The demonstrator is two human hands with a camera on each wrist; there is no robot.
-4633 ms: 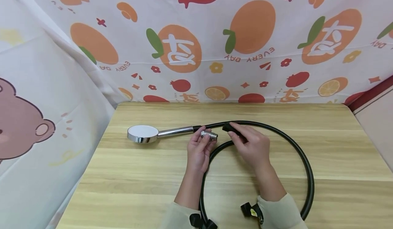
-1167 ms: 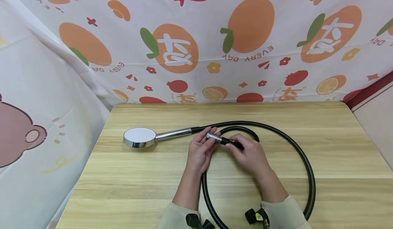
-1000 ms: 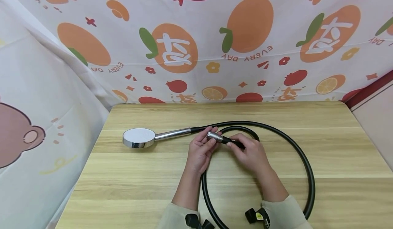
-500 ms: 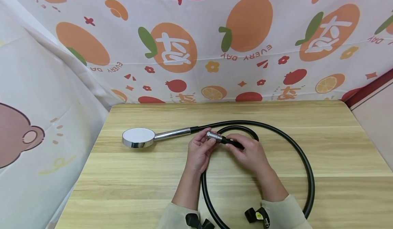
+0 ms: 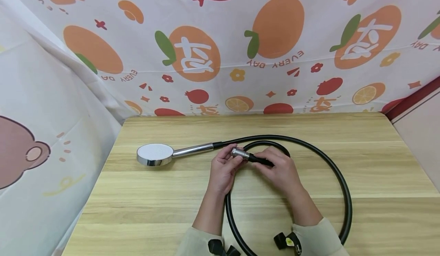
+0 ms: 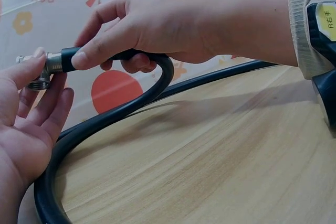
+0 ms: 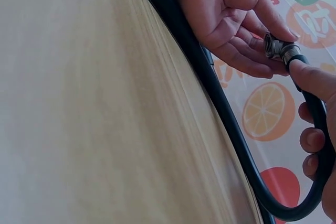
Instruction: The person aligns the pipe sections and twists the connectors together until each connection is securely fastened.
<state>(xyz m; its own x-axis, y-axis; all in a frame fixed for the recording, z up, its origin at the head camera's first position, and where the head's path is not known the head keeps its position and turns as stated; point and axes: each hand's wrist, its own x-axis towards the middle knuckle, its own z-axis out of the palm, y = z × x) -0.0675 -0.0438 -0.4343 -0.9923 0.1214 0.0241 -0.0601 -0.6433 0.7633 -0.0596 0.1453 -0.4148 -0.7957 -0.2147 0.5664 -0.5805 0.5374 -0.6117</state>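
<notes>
My left hand (image 5: 221, 174) pinches a small silver angled pipe fitting (image 5: 239, 153) between thumb and fingers, above the table. The left wrist view shows the metal fitting (image 6: 54, 62) with a threaded opening pointing down. Against its other end sits the black end sleeve (image 6: 68, 59) of a shower hose (image 5: 345, 187), gripped by my right hand (image 5: 283, 172). In the right wrist view the fitting (image 7: 274, 46) and hose end meet; how far the thread is engaged is hidden. The hose loops round to a chrome hand shower (image 5: 155, 153) lying at the left.
The wooden table (image 5: 144, 210) has a patterned cloth (image 5: 237, 38) hanging behind its back edge. Another white cloth (image 5: 68, 115) hangs at the left. Loops of the hose lie around and under both forearms.
Several seconds ago the fitting and the hose end were apart; now they meet end to end. Over the last second, the right hand's fingers shift slightly on the sleeve; the left hand stays nearly still.
</notes>
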